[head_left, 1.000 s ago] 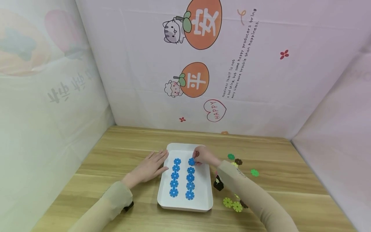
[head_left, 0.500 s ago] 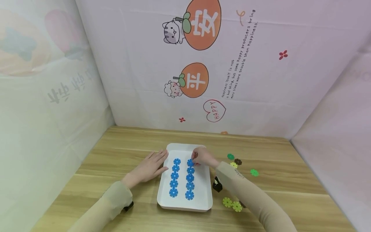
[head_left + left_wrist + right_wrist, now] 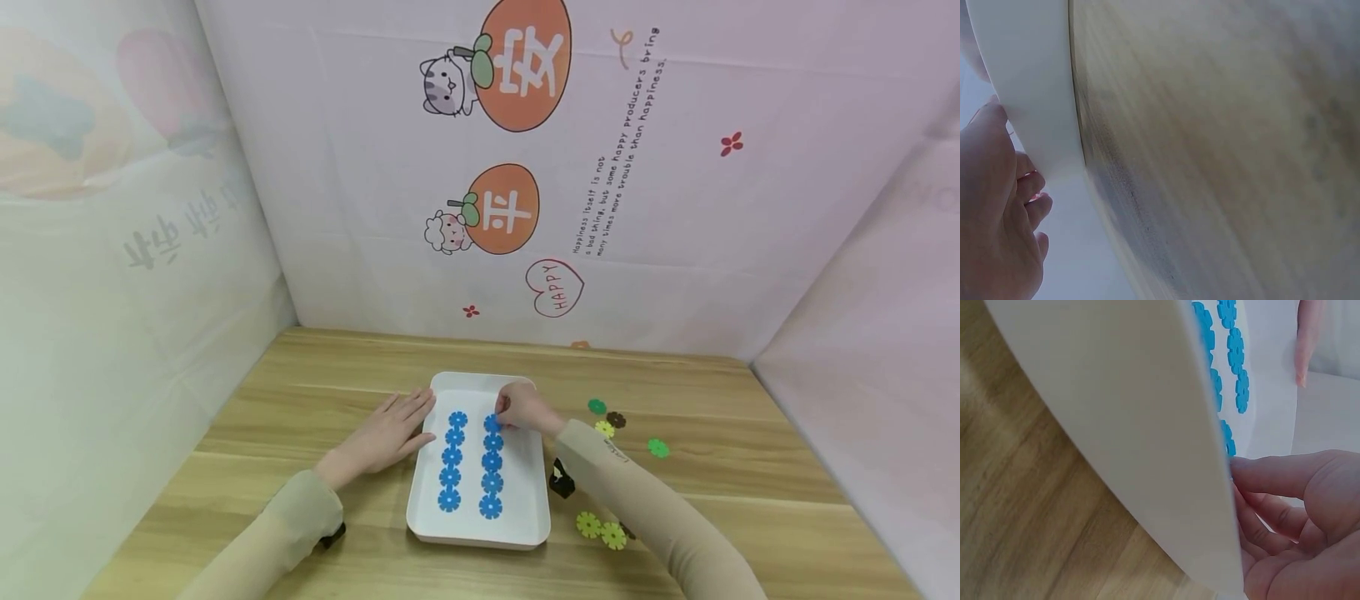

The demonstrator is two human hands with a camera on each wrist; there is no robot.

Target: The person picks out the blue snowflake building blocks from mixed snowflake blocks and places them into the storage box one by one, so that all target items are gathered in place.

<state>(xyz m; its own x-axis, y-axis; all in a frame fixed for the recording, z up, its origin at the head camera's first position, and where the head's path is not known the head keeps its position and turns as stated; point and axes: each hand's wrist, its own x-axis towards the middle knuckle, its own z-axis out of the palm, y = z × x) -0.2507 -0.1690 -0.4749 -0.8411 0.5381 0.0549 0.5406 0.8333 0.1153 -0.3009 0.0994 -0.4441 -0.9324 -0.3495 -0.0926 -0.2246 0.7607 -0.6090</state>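
A white tray [image 3: 472, 533] stands on the table, holding two lines of blue snowflake discs. The left line [image 3: 452, 457] and the right line [image 3: 491, 461] run front to back, their discs edge to edge. My right hand [image 3: 525, 407] reaches over the tray's right wall and pinches the far blue disc [image 3: 492, 423] of the right line. In the right wrist view, the thumb meets a blue disc [image 3: 1227, 437]; the other fingertips are hidden behind the tray wall [image 3: 1129, 425]. My left hand [image 3: 386, 433] rests with straight fingers on the tray's left rim.
Right of the tray lie loose discs: a dark green one [image 3: 597, 407], a brown one [image 3: 616, 419], a bright green one [image 3: 657, 448] and two olive ones [image 3: 602, 530]. A black object [image 3: 561, 479] sits under the right sleeve. White printed cloth [image 3: 360, 208] walls the table.
My right hand has shifted slightly left and toward me, bringing the far blue disc into line with the right line. My left hand stays where it was.
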